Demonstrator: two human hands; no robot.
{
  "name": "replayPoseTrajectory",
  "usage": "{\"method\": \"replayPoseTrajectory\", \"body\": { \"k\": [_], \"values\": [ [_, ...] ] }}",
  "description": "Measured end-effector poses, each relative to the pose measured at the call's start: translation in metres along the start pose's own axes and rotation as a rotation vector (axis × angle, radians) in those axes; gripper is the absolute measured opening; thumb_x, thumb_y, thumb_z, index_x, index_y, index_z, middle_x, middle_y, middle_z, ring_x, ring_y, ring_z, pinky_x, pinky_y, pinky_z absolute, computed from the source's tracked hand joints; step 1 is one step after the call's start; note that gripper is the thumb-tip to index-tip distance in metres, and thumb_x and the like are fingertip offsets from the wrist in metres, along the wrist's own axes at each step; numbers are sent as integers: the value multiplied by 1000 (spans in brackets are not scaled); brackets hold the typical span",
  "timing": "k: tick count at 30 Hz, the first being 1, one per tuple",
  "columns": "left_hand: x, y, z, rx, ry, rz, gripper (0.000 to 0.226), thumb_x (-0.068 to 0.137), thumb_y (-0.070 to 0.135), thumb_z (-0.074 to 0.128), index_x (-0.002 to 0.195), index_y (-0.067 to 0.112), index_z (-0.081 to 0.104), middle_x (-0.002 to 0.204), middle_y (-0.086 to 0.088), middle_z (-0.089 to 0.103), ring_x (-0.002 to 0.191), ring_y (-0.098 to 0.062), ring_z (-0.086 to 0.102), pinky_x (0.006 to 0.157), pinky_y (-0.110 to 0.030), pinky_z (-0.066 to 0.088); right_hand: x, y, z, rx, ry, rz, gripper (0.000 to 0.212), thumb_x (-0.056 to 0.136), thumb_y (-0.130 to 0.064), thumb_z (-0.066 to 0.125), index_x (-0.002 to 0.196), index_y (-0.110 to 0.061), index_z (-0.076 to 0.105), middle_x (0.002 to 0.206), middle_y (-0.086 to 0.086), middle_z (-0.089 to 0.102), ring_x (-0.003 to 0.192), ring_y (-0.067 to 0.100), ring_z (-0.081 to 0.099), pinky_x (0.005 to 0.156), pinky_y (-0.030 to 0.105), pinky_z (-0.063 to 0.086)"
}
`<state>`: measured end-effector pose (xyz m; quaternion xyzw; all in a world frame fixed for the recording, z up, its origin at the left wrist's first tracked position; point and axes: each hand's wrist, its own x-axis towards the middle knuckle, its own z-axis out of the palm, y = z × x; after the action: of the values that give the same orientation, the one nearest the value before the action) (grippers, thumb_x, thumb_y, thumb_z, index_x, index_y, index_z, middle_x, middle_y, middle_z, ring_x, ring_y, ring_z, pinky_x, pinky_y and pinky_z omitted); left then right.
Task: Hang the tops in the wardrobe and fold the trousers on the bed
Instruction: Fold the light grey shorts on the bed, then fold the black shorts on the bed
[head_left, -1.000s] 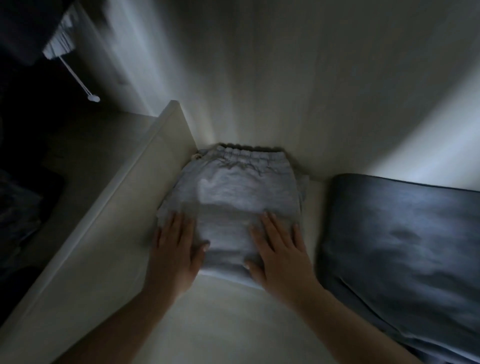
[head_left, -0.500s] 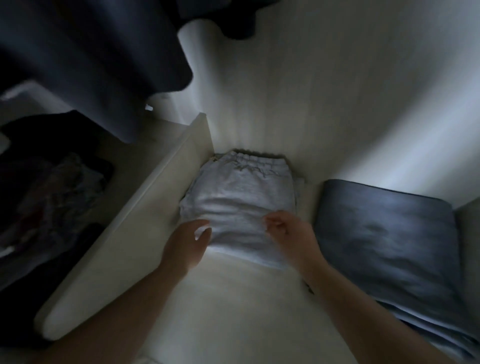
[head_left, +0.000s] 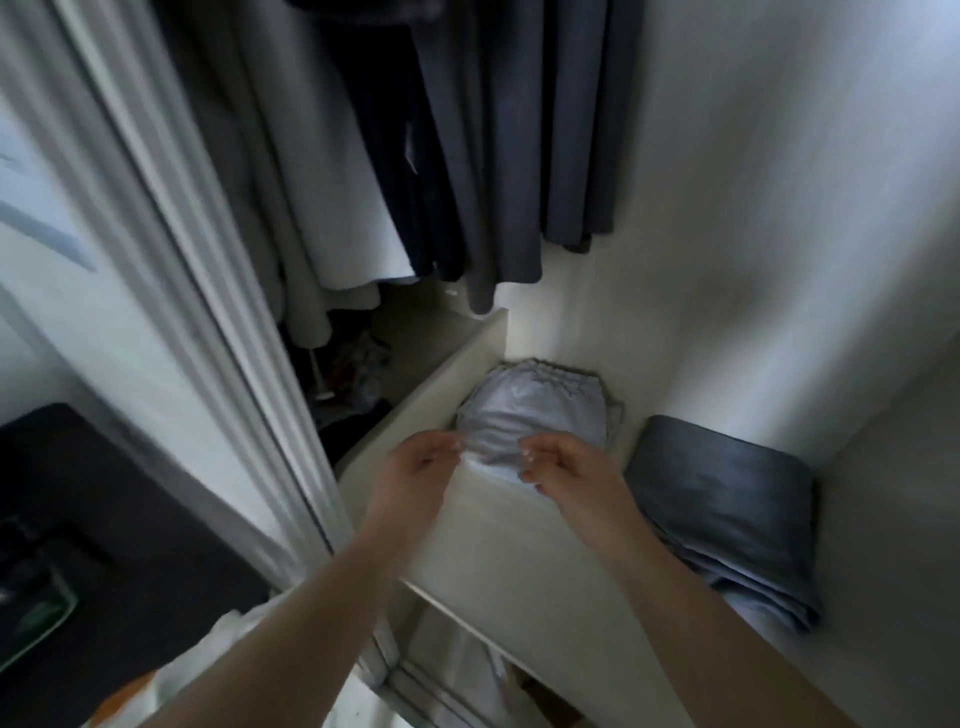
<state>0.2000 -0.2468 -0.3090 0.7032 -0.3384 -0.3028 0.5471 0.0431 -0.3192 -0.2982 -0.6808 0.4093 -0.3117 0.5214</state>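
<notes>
Folded grey trousers (head_left: 535, 418) sit on the wardrobe shelf (head_left: 519, 545) at frame centre; left hand (head_left: 415, 480) and right hand (head_left: 563, 475) have lifted off, loosely curled, empty; stowing seems finished.

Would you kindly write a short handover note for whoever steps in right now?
Left hand: open, empty, just in front of the folded light trousers.
Right hand: fingers loosely curled, empty, also at the front edge of the trousers; whether it touches them is unclear.
The light trousers lie folded on the wardrobe shelf, waistband toward the back. A folded grey stack sits to their right on the same shelf.
Several dark and pale tops hang above.
Done: this pair is folded and put away.
Left: cannot tell from here whether more clothes wait; check the bed.
</notes>
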Motion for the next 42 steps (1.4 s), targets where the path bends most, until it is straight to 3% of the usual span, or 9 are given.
{"method": "replayPoseTrajectory", "body": {
  "k": [4, 9, 13, 19, 25, 29, 33, 39, 42],
  "values": [
    [-72, 38, -60, -194, 114, 29, 22, 91, 11, 59, 80, 26, 69, 82, 8, 72, 81, -8, 65, 73, -21, 49, -53, -58, 38, -15, -135, -116, 22, 88, -17, 63, 77, -36, 69, 81, -7, 71, 87, 18, 68, 82, 34, 51],
    [-147, 51, -141, -259, 225, 65, 12, 93, 17, 59, 96, 17, 71, 92, 3, 74, 84, -5, 68, 73, -14, 52, -102, -114, 94, 42, -383, -242, 16, 77, -37, 62, 87, -49, 69, 90, -14, 72, 89, 6, 68, 86, 27, 53],
    [-212, 46, -212, -264, 459, 59, 15, 93, 15, 58, 93, 21, 71, 90, 5, 74, 84, -5, 68, 69, -11, 50, -136, -147, 154, 45, -611, -321, 27, 88, -17, 64, 83, -43, 70, 93, -8, 73, 91, 11, 69, 86, 26, 52],
    [-325, 25, -284, -204, 835, -44, 17, 95, 18, 56, 95, 26, 71, 92, 10, 74, 90, -6, 68, 81, -22, 52, -198, -183, 240, 16, -950, -460, 20, 90, -20, 62, 88, -40, 66, 87, -14, 71, 84, 2, 68, 79, 19, 52],
    [-457, 9, -312, -214, 1242, -94, 16, 95, 13, 56, 94, 22, 70, 87, 8, 75, 80, -2, 68, 66, -10, 49, -294, -202, 313, 70, -1344, -531, 19, 91, -17, 59, 92, -34, 67, 89, -9, 72, 84, 4, 69, 78, 20, 53],
    [-546, 2, -313, -255, 1462, -132, 17, 95, 12, 55, 92, 21, 70, 84, 7, 74, 77, -3, 66, 67, -12, 48, -371, -206, 351, 103, -1570, -576, 17, 92, -17, 59, 95, -30, 69, 92, -11, 72, 84, 5, 69, 76, 16, 53],
    [-627, -2, -308, -280, 1674, -148, 16, 95, 10, 55, 91, 17, 69, 79, 7, 72, 73, -2, 64, 68, -14, 50, -450, -207, 379, 90, -1775, -607, 14, 91, -22, 61, 94, -33, 69, 93, -9, 72, 87, 7, 69, 78, 22, 54],
    [-726, -24, -308, -306, 1869, -241, 14, 95, 14, 56, 100, 13, 69, 91, 1, 73, 80, -7, 67, 72, -17, 51, -556, -204, 421, 37, -1950, -642, 10, 89, -23, 63, 95, -27, 69, 90, -4, 73, 87, 10, 68, 85, 34, 54],
    [-779, -50, -322, -349, 1917, -285, 14, 95, 17, 57, 98, 18, 70, 90, 2, 74, 87, -10, 68, 80, -25, 52, -614, -197, 453, 2, -2000, -639, 10, 89, -21, 63, 92, -29, 69, 90, -4, 73, 86, 11, 68, 86, 35, 54]
  ]
}}
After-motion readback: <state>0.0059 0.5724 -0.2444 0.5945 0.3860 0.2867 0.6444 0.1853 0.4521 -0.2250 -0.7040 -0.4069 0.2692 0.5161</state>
